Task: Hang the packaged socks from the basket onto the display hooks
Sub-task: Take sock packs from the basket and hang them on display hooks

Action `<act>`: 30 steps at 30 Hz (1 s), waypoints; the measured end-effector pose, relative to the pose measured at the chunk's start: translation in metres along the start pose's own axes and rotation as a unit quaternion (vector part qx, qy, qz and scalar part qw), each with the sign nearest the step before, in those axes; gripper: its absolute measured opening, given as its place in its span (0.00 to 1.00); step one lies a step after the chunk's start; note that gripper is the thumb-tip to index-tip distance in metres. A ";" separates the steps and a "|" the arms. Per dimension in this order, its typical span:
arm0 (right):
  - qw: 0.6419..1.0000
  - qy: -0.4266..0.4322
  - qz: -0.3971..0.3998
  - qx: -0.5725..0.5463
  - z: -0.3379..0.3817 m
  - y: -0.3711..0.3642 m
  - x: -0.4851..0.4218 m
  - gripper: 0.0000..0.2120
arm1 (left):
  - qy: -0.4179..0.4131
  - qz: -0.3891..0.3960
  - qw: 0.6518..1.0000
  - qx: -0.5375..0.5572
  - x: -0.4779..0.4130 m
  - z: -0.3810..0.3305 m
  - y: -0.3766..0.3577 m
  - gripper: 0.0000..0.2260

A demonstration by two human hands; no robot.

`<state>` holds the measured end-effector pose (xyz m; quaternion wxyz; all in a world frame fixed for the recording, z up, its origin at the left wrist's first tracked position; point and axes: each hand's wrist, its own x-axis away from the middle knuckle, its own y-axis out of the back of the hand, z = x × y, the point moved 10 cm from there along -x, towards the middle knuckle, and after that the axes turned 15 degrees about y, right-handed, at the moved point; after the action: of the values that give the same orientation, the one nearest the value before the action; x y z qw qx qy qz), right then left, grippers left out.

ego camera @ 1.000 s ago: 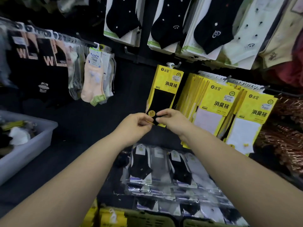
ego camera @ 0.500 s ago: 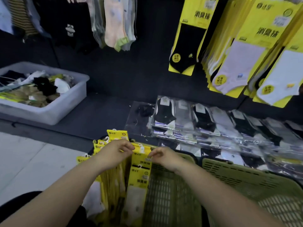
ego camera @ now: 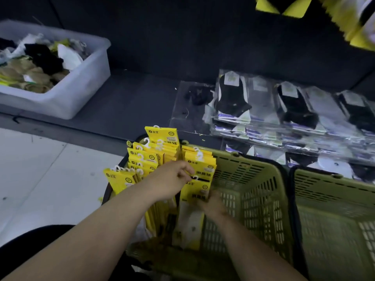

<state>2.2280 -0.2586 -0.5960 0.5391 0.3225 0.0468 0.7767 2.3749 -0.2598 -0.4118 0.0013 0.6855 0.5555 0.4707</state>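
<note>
A green plastic basket (ego camera: 253,159) stands low in front of me, with several yellow sock packs (ego camera: 154,151) upright along its left side, white hooks on top. My left hand (ego camera: 170,179) reaches in from the left and its curled fingers pinch the top of one yellow sock pack (ego camera: 200,173). My right hand (ego camera: 213,203), blurred, grips the same pack lower down on its right edge. The bottom ends of hanging yellow packs (ego camera: 284,7) show at the top right; the display hooks are out of view.
A second green basket (ego camera: 334,181) adjoins the first on the right. Clear-wrapped black and grey socks (ego camera: 284,110) lie in rows on the dark shelf behind. A grey plastic bin (ego camera: 85,82) of loose socks sits at the far left, white floor tiles (ego camera: 40,179) below it.
My view dropped from the wall display to the basket. Both hands left the hung black-sock pack, came down to the basket's packs, and the right hand slid lower on one pack.
</note>
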 end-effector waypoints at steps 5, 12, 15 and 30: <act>0.995 -0.033 -0.089 -0.017 -0.006 0.004 -0.007 0.08 | 0.010 0.002 1.000 0.007 -0.006 0.003 0.003 0.11; 0.950 0.124 -0.072 -0.278 0.052 0.053 0.030 0.08 | -0.003 0.005 0.999 0.044 -0.016 0.004 -0.003 0.34; 0.928 0.177 -0.083 -0.316 0.086 0.077 0.046 0.08 | 0.002 0.029 0.997 0.067 -0.018 0.005 -0.009 0.27; 0.967 0.113 -0.225 0.022 0.086 0.075 -0.002 0.21 | -0.041 -0.155 0.977 0.140 -0.009 0.003 0.051 0.13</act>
<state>2.2156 -0.3149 -0.4976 0.6843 0.2253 0.1961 0.6653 2.4164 -0.2847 -0.3924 0.0014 0.6035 0.7145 0.3539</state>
